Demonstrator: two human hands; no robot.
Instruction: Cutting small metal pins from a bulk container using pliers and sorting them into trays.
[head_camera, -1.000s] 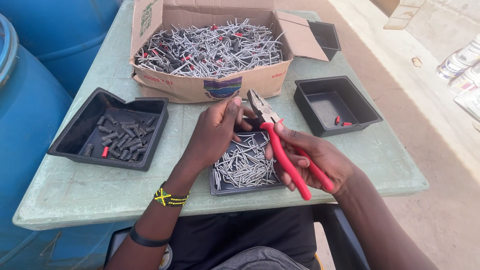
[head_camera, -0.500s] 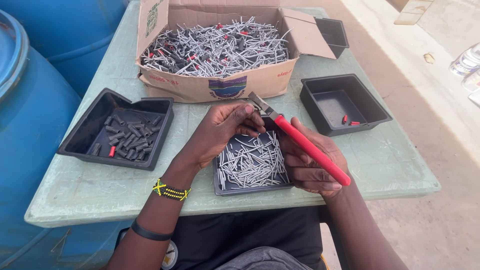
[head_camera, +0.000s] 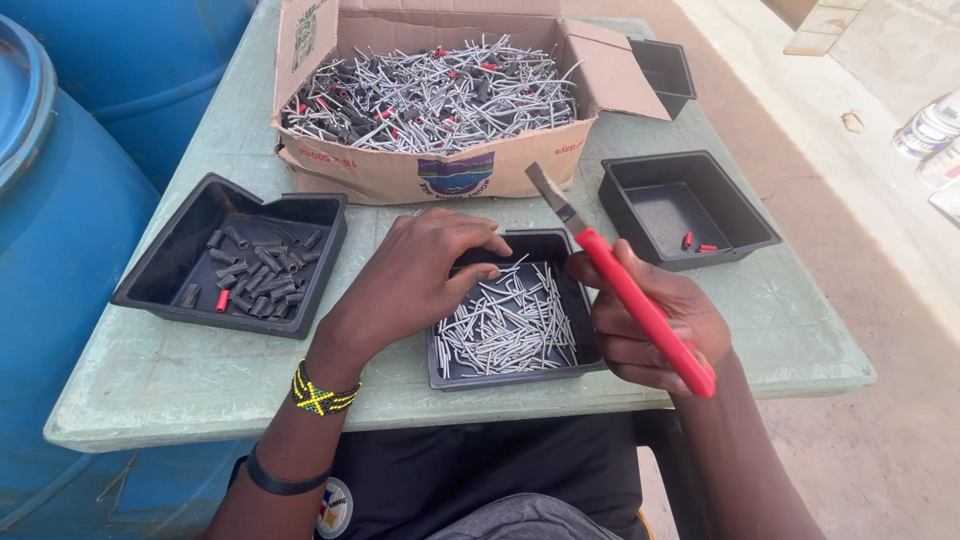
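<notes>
My right hand (head_camera: 650, 325) holds red-handled pliers (head_camera: 625, 285), jaws pointing up and away toward the cardboard box. My left hand (head_camera: 415, 280) hovers palm down over the left rim of the middle black tray (head_camera: 438, 375), fingertips curled over the bare metal pins (head_camera: 510, 325) lying in it; whether it pinches one I cannot tell. A cardboard box (head_camera: 440, 175) behind the tray is full of grey pins, some with red or black sleeves.
A black tray (head_camera: 150, 290) on the left holds short dark sleeves and a red one. Another black tray (head_camera: 740, 235) on the right holds a few red bits. A small black tray (head_camera: 665, 65) sits far right. Blue barrels (head_camera: 60, 200) stand left of the green table (head_camera: 180, 390).
My left hand has left the plier jaws and dropped over the middle tray. My right hand has swung the pliers to the right, jaws now closed and pointing up.
</notes>
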